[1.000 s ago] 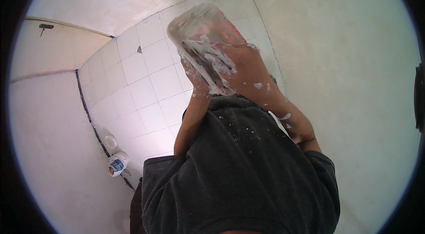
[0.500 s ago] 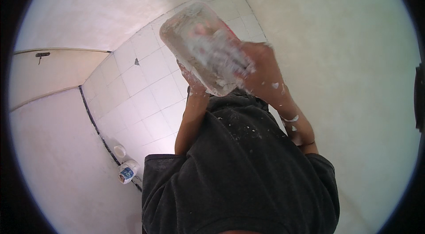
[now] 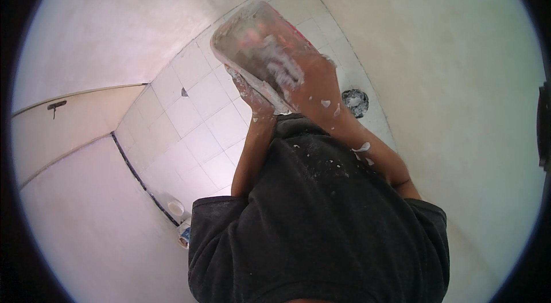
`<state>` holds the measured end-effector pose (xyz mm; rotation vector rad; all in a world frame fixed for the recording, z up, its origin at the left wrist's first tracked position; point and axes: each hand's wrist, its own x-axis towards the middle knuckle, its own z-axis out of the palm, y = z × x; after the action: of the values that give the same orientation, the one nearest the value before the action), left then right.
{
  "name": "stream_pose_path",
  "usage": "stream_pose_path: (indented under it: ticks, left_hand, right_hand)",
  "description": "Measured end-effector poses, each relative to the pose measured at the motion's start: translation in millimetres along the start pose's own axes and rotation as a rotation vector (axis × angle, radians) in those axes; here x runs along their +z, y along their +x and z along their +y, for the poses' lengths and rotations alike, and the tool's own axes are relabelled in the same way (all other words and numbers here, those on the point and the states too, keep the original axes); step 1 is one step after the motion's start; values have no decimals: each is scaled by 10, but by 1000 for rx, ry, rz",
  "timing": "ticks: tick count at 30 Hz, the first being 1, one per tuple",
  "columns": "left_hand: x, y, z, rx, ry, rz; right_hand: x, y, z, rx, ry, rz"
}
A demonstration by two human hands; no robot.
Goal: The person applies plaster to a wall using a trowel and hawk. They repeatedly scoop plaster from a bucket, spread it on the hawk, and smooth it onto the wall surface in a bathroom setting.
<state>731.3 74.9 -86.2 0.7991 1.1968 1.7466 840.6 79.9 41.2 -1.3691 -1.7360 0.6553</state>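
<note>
A translucent oblong plastic tub [image 3: 232, 32] with a reddish far side, smeared with whitish paste, is held up tilted in front of my chest. My left hand [image 3: 252, 95] is closed on its lower left side, with white smears on the fingers. My right hand [image 3: 290, 70] reaches inside the tub. Its fingers, coated in white paste and slightly blurred, look stretched out along the inner surface. Splashes of paste dot the right wrist and forearm.
Below lies a floor of pale square tiles [image 3: 186, 125]. A dark round paste-smeared container [image 3: 355, 103] stands beyond my right forearm, near the right wall [image 3: 459, 102]. By the left wall are a small white round thing [image 3: 175, 208] and a white-and-blue package [image 3: 184, 234].
My right hand has moved down and left within the tub and is less blurred. The tub has barely shifted. The dark round container has come into sight beside my right forearm.
</note>
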Motion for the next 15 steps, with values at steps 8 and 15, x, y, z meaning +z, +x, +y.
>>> stream_pose_path:
  ticks: [8, 15]
  left_hand:
    - [-21, 501, -60, -273, -533, -78]
    - [-179, 697, 30, -242, -491, -137]
  right_hand:
    - [73, 416, -51, 158, -21, -62]
    - [65, 627, -263, -9, -354, -101]
